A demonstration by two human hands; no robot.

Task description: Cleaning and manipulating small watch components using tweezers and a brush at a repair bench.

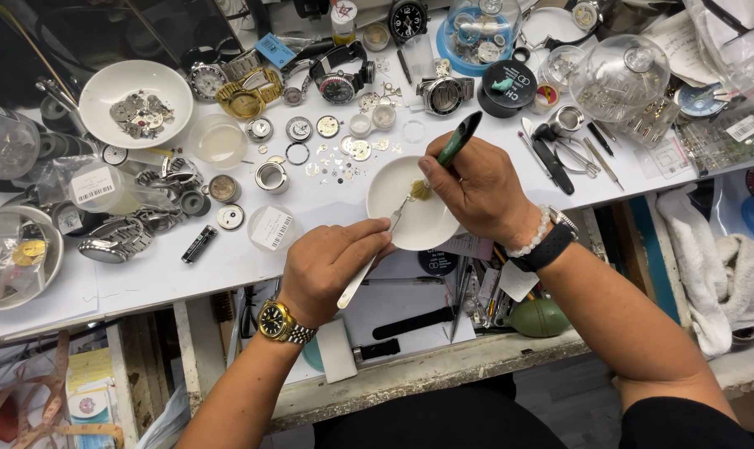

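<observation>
I saw the left hand (331,268) pinching steel tweezers (375,259) on a small brass part (421,189) over the white dish (410,220), bench centre. Right hand (477,193) gripped a green-handled brush (457,140), bristles touching it. White barcode-labelled round container (271,228) sat at 9 o'clock of the dish; blue tag (275,50) at 11.

The piece gripped at the tip of the tweezers (375,254) is too small to make out — the brush's (452,150) bristles cover it over the small white dish (398,204). The right hand (477,193) hides the dish's far rim, and the left hand (331,268) hides the tweezers' middle. The loose watch parts (339,158) on the table (252,258) are too tiny to tell apart. The grey bowl (15,258) at left is cut by the frame edge — so is the towel (726,274) at right.
</observation>
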